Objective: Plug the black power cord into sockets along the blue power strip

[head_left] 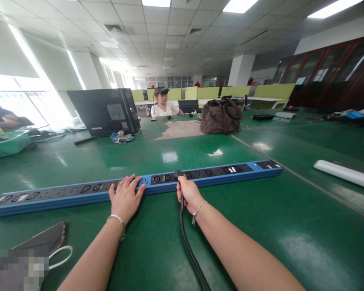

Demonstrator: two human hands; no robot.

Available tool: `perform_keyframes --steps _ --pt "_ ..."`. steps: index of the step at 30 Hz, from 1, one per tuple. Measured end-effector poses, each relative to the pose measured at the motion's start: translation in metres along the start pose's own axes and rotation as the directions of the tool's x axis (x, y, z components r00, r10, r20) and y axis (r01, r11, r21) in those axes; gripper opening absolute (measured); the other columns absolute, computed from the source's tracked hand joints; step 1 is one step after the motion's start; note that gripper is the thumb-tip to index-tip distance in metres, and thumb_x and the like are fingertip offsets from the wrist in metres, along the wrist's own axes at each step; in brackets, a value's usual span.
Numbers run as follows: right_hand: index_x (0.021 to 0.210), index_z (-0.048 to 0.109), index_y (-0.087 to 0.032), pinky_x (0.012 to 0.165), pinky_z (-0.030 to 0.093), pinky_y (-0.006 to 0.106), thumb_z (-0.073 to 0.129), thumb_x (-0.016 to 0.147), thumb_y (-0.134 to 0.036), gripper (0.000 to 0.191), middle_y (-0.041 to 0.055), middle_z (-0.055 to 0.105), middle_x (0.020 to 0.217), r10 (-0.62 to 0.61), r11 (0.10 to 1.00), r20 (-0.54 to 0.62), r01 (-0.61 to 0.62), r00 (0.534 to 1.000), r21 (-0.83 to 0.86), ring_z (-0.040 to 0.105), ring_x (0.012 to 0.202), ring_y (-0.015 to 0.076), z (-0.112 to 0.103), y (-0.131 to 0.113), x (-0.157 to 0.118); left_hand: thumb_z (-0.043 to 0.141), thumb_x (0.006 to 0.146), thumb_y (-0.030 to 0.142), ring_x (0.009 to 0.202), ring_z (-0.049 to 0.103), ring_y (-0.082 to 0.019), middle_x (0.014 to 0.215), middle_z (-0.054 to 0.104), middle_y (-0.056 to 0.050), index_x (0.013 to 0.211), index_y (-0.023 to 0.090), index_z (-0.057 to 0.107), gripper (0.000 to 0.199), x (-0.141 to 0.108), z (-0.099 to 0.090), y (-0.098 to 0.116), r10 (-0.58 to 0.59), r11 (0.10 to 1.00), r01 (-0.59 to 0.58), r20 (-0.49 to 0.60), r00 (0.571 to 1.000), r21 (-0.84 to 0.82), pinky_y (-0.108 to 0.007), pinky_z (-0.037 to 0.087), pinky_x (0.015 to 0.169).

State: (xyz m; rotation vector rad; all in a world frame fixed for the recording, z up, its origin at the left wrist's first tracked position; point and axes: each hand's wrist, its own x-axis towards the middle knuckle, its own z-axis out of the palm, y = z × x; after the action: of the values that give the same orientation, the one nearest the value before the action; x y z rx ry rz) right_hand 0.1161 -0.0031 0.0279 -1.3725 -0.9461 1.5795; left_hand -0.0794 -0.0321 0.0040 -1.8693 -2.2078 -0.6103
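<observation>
A long blue and black power strip (pixel 164 187) with rows of sockets lies across the green table. My left hand (pixel 126 196) rests on its top with fingers spread, left of the middle. My right hand (pixel 188 194) is closed around a black plug (pixel 177 173) at the strip's middle. The plug sits at a socket; whether it is fully seated I cannot tell. From it a thick black cord (pixel 186 238) runs down toward the bottom edge of the view.
On the green table (pixel 157 153) stand a black computer case (pixel 106 111) and a brown bag (pixel 220 117). A glove (pixel 121 137), a green basket (pixel 10 144), a white bar-shaped object (pixel 346 173) and a phone-like object (pixel 45 240) lie around. Another person (pixel 165 107) sits opposite.
</observation>
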Motion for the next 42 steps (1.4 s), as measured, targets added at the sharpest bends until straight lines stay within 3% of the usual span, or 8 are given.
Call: perform_keyframes --steps 6,9,13,19,35,42 --pt "0.053 0.044 -0.019 0.024 0.013 0.017 0.036 0.088 -0.035 0.039 -0.0033 0.041 0.028 0.0 1.0 0.034 0.0 0.999 -0.009 0.028 0.021 0.0074 -0.003 0.001 0.0 0.028 0.092 0.045 0.131 0.039 -0.027 0.139 0.049 -0.007 0.124 0.027 0.053 0.045 -0.002 0.0 0.004 0.002 1.0 -0.002 0.005 1.0 0.011 -0.06 0.013 0.109" --pt "0.053 0.046 -0.018 0.024 0.014 0.016 0.034 0.089 -0.034 0.041 -0.0039 0.04 0.027 -0.034 0.999 0.037 0.035 0.999 -0.021 0.027 0.021 0.0068 -0.003 0.006 0.001 0.029 0.092 0.044 0.134 0.035 -0.025 0.141 0.047 -0.007 0.128 0.025 0.05 0.046 -0.006 0.004 0.011 0.122 0.993 -0.122 0.013 0.993 0.006 -0.058 0.012 0.11" --pt "0.054 0.048 -0.018 0.024 0.016 0.016 0.031 0.092 -0.041 0.048 -0.0041 0.04 0.027 -0.083 0.996 0.034 0.084 0.996 -0.041 0.028 0.021 0.0063 -0.004 0.008 0.002 0.035 0.091 0.042 0.133 0.037 -0.023 0.141 0.047 -0.007 0.132 0.022 0.046 0.048 -0.009 0.008 0.02 0.277 0.961 -0.278 0.035 0.96 0.008 -0.05 0.019 0.111" --pt "0.053 0.046 -0.018 0.024 0.014 0.016 0.029 0.093 -0.04 0.049 -0.0025 0.042 0.028 0.005 0.998 0.048 -0.002 0.999 -0.061 0.029 0.02 0.0061 -0.004 0.002 0.003 0.037 0.09 0.04 0.13 0.041 -0.023 0.14 0.048 -0.006 0.131 0.021 0.046 0.046 -0.009 0.011 0.019 0.281 0.959 -0.281 0.004 0.96 0.023 -0.048 0.024 0.109" --pt "0.051 0.044 -0.018 0.024 0.015 0.015 0.032 0.092 -0.038 0.047 -0.0034 0.04 0.028 0.019 0.997 0.032 -0.017 0.999 -0.073 0.031 0.022 0.006 -0.004 -0.001 0.003 0.038 0.09 0.04 0.129 0.043 -0.023 0.138 0.051 -0.006 0.128 0.022 0.049 0.043 -0.008 0.012 0.019 0.269 0.963 -0.269 -0.023 0.963 0.007 -0.047 0.026 0.108" --pt "0.048 0.045 -0.018 0.024 0.02 0.016 0.03 0.092 -0.039 0.051 -0.0026 0.042 0.027 -0.091 0.986 0.043 0.096 0.995 -0.133 0.032 0.021 0.007 -0.006 0.006 0.006 0.039 0.09 0.039 0.128 0.044 -0.023 0.137 0.051 -0.006 0.127 0.022 0.05 0.042 -0.008 0.012 0.018 0.264 0.964 -0.264 -0.03 0.964 -0.01 -0.047 0.028 0.107"
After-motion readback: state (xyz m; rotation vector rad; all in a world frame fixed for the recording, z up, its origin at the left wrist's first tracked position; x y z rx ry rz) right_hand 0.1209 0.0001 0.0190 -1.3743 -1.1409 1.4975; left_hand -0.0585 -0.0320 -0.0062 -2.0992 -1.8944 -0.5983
